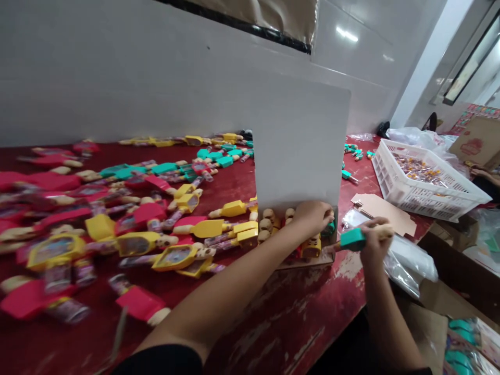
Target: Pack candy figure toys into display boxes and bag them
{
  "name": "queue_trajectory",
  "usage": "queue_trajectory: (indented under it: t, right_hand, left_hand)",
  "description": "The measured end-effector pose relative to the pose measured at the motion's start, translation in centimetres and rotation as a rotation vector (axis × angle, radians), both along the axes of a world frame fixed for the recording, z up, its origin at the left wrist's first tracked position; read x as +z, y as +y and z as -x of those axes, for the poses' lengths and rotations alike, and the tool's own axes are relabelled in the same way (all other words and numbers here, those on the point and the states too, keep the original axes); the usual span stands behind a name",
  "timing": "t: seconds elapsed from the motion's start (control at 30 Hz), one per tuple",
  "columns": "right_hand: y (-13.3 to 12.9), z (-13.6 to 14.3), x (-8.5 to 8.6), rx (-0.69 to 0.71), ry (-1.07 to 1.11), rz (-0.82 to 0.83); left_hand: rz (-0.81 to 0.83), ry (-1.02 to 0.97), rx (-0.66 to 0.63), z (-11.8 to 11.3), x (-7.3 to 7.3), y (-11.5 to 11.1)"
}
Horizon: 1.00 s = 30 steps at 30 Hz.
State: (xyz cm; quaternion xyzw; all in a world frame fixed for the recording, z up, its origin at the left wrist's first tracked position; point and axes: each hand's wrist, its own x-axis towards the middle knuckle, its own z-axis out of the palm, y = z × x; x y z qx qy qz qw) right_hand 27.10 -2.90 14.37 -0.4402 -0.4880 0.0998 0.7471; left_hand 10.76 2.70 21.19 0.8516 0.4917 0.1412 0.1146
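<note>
An open cardboard box (287, 264) stands on the red table with its tall white lid (300, 146) raised behind it. Inside are several toys with round beige, skull-like heads (267, 224), and one yellow toy (311, 247). My left hand (314, 216) reaches into the box's right end, fingers closed around the head of a teal toy (331, 228); the fingertips are partly hidden. Just right of the box, my right hand (374, 242) grips another teal toy (352, 239) by its beige head end, its clear tube pointing toward the box.
Pink, yellow and teal toys (211, 228) lie scattered across the red table (230, 182) to the left. At right are a white crate (437, 200) of small items, a flat cardboard piece (385, 211), and plastic bags (414, 258). Another person's arm (486, 179) shows at the far right.
</note>
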Motion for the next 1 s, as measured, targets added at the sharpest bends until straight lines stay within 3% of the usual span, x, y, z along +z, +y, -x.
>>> queue_trajectory:
  t: [0.1, 0.2, 0.43, 0.67, 0.73, 0.8, 0.87, 0.9, 0.93, 1.0]
  right_hand:
    - [0.9, 1.8, -3.9, 0.003, -0.131, 0.045]
    - [1.4, 2.1, -5.7, -0.019, -0.199, 0.063]
    - [2.5, 2.6, -4.6, -0.018, -0.338, 0.163]
    - [4.4, 4.4, -5.9, -0.124, -0.587, 0.086]
    - [4.9, 4.1, -5.9, -0.041, -0.523, 0.152]
    - [4.9, 3.5, -5.8, 0.149, -0.422, 0.277]
    - [4.2, 2.9, -5.8, 0.29, -0.333, 0.38]
    - [3.5, 2.7, -6.1, 0.295, -0.289, 0.39]
    - [2.5, 2.5, -6.4, 0.257, -0.241, 0.373]
    - [0.2, 2.7, -7.3, 0.11, -0.091, 0.263]
  left_hand:
    - [0.004, -0.011, 0.006, 0.0, 0.1, 0.0]
    - [0.0, -0.012, -0.002, 0.0, 0.1, -0.1]
    - [-0.012, -0.028, -0.023, 0.3, -0.1, 0.2]
    - [-0.079, -0.121, -0.035, 0.1, 0.1, -0.4]
    - [-0.224, -0.308, -0.058, 1.4, 0.5, -1.9]
    - [-0.5, -0.604, -0.099, 3.8, 0.5, -4.4]
    - [-0.777, -0.833, -0.085, 7.0, -0.9, -7.3]
    - [-0.886, -0.853, -0.025, 8.7, -2.3, -8.7]
    - [-0.871, -0.818, 0.114, 10.4, -4.0, -10.0]
    - [-0.612, -0.555, 0.443, 13.5, -8.4, -12.0]
